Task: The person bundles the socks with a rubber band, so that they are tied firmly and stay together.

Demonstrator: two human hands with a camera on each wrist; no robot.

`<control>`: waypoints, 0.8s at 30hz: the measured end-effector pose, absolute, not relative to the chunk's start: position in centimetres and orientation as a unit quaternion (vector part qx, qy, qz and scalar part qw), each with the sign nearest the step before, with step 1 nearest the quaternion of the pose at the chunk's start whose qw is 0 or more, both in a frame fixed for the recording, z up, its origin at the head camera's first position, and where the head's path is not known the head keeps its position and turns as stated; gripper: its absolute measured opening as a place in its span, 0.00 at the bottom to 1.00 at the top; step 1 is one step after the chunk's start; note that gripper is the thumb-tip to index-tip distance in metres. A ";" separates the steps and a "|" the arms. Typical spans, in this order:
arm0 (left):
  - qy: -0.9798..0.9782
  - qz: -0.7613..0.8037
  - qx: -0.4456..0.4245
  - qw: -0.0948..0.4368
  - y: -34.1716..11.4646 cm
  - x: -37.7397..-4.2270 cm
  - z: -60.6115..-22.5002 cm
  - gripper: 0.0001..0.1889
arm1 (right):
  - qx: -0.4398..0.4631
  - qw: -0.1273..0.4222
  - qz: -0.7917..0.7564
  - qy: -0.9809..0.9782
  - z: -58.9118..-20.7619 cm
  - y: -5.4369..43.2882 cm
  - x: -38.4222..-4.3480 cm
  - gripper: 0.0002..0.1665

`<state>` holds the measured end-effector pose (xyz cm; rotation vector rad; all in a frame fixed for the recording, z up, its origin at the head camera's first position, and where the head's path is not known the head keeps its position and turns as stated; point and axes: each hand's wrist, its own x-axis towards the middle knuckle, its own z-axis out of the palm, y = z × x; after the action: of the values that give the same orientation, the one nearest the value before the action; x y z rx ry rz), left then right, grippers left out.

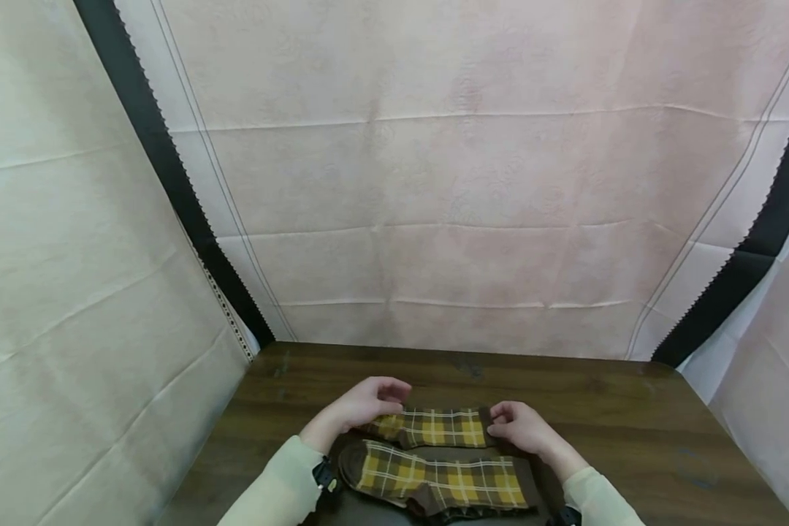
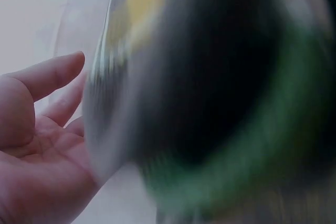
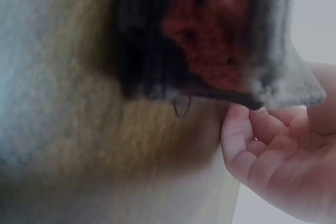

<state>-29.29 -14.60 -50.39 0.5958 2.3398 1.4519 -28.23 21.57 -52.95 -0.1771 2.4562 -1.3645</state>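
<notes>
Head view: far plaid cloth [image 1: 443,427] lying between left hand [image 1: 372,399] and right hand [image 1: 523,427], beyond the near plaid cloth [image 1: 456,481]
Long axis: left to right, from hand to hand
Right hand: nearer, thumb and fingers pinching the far plaid cloth's right end
Left hand: fingers parted, loosely bent, at its left end, no hold visible

Blurred green-edged bundle [image 2: 210,93] hides fingertips of the left hand [image 2: 47,145]; red cloth [image 3: 212,30] above the right hand [image 3: 278,161] fingers is cut off.
</notes>
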 end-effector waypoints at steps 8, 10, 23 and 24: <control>0.829 0.532 0.148 0.086 -20.1 -29.1 -50.8 0.21 | -0.044 0.163 -0.475 0.864 -53.0 21.4 -28.1 0.17; 0.832 0.535 0.131 0.069 -21.2 -29.1 -51.0 0.22 | -0.044 0.161 -0.475 0.864 -53.0 21.4 -28.1 0.17; 0.846 0.523 0.067 0.079 -23.6 -28.5 -52.9 0.25 | -0.046 0.152 -0.471 0.867 -53.1 21.2 -27.9 0.16; 0.845 0.524 0.067 0.084 -23.6 -28.5 -53.0 0.25 | -0.046 0.151 -0.470 0.868 -53.1 21.2 -27.9 0.16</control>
<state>-28.54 -23.63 -53.00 0.1993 2.5220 1.5630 -27.93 21.20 -53.08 -0.1322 2.4930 -1.3502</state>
